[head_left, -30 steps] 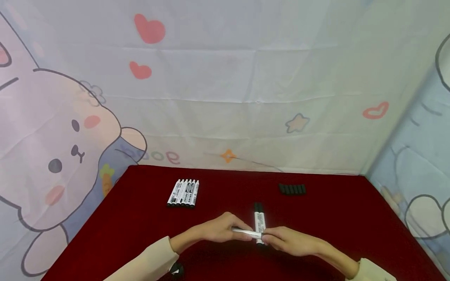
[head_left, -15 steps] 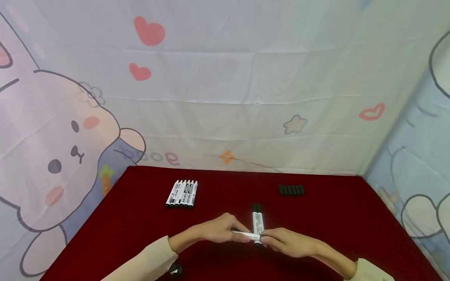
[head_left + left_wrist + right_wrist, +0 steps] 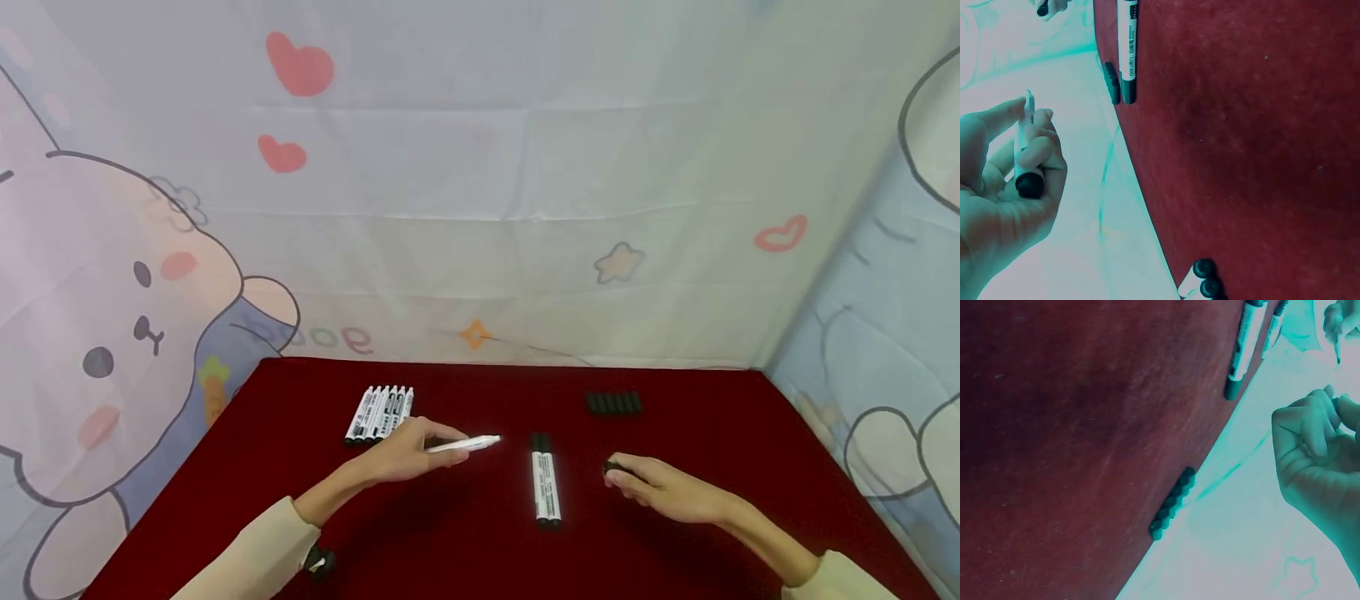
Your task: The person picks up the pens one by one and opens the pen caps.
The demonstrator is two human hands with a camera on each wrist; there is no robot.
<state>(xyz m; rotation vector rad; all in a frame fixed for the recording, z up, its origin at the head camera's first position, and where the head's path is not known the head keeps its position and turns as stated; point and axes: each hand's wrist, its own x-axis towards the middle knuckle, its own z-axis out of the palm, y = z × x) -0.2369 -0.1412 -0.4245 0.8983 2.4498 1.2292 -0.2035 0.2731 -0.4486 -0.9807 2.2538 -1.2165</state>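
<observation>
— In the left hand point(image 3: 408, 452), what is held?
— An uncapped marker point(image 3: 476, 442), in curled fingers; the right hand point(image 3: 666, 492) pinches a black cap point(image 3: 618, 470).
— What seems left?
— Two capped markers point(image 3: 547, 487) between; beyond, bare-tipped markers point(image 3: 377, 414) and loose caps point(image 3: 613, 403) lie in rows, apparently done.

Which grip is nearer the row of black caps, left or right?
Right. The right grip is on the near side of the row of black caps, slightly to its right; the left grip is well off to its left.
</observation>
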